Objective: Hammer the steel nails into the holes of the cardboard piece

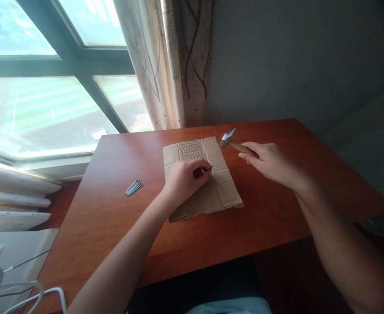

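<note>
A flat piece of brown cardboard (224,192) lies on the wooden table. Near its far edge is a square patch (192,151) marked with rows of small dark dots or holes. My left hand (188,176) rests over the cardboard, thumb and forefinger pinched on a thin nail (211,167), of which only a small end shows. To the right, my right hand (267,159) grips the wooden handle of a hammer (228,138). The hammer's metal head is raised by the cardboard's far right corner, apart from the nail. Several nails (133,187) lie bunched left of the cardboard.
The reddish-brown table (113,235) reaches to a window (48,113) and a patterned curtain (166,65) at the back left. A grey wall (293,65) stands behind it. White cables (41,290) hang at the lower left, close to the table's edge.
</note>
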`<state>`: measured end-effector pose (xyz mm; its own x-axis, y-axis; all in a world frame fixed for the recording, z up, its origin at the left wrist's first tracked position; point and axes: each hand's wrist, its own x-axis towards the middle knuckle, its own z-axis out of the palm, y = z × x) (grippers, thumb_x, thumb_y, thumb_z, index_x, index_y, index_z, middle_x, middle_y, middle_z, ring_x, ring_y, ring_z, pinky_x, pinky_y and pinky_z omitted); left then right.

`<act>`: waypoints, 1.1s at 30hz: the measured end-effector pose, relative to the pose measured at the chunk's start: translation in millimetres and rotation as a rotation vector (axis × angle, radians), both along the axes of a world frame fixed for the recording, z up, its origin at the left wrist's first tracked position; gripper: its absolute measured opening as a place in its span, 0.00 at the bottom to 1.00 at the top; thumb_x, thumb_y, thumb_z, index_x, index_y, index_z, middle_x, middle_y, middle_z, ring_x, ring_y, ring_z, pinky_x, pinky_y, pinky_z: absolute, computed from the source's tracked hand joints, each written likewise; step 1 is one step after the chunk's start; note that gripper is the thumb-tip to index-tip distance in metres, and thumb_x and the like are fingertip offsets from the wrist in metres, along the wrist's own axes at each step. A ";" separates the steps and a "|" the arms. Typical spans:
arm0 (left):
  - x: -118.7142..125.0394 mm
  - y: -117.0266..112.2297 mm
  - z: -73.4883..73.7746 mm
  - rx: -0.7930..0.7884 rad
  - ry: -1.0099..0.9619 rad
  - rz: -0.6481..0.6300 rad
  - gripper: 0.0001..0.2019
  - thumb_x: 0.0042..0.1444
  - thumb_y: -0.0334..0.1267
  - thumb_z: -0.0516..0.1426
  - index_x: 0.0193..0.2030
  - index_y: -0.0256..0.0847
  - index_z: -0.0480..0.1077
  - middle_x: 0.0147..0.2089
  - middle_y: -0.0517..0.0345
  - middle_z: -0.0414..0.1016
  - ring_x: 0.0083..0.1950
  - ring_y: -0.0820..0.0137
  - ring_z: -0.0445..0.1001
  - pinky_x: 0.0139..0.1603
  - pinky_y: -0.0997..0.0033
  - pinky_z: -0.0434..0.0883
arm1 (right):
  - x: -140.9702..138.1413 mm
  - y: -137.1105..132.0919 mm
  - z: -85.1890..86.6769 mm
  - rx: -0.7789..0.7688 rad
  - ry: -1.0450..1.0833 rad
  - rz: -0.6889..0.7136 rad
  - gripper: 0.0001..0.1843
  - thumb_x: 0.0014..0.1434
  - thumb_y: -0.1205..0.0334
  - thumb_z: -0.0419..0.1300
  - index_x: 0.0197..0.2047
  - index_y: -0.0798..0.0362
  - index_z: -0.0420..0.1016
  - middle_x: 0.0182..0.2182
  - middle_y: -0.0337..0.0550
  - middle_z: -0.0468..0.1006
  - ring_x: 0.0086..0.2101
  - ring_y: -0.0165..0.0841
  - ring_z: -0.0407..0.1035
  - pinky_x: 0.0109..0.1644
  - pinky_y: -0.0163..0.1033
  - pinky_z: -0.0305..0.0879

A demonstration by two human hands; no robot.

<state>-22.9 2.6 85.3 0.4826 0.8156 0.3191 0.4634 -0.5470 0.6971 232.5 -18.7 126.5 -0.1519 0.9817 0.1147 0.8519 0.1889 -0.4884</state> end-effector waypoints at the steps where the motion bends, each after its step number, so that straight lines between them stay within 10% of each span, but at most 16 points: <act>1: 0.0 0.1 -0.5 0.000 0.000 -0.004 0.05 0.55 0.29 0.59 0.36 0.40 0.77 0.34 0.61 0.82 0.34 0.73 0.77 0.36 0.75 0.71 | -2.0 -6.4 9.1 -0.023 -0.029 0.008 0.14 0.66 0.52 0.55 0.31 0.50 0.69 0.22 0.35 0.69 0.23 0.29 0.62 0.30 0.36 0.53; 12: 1.3 -0.9 0.3 0.013 0.002 -0.002 0.06 0.55 0.28 0.59 0.35 0.40 0.77 0.32 0.61 0.80 0.31 0.74 0.75 0.34 0.75 0.69 | -19.6 -41.9 43.6 0.070 -0.130 0.052 0.16 0.68 0.48 0.50 0.33 0.47 0.67 0.18 0.35 0.67 0.19 0.32 0.61 0.26 0.39 0.50; 33: -0.1 0.5 -0.7 0.009 0.080 -0.002 0.04 0.55 0.30 0.59 0.33 0.40 0.76 0.30 0.61 0.78 0.28 0.74 0.71 0.30 0.75 0.65 | -27.6 -51.8 30.9 0.026 -0.161 0.037 0.15 0.69 0.48 0.49 0.39 0.47 0.69 0.22 0.37 0.73 0.22 0.34 0.67 0.28 0.39 0.53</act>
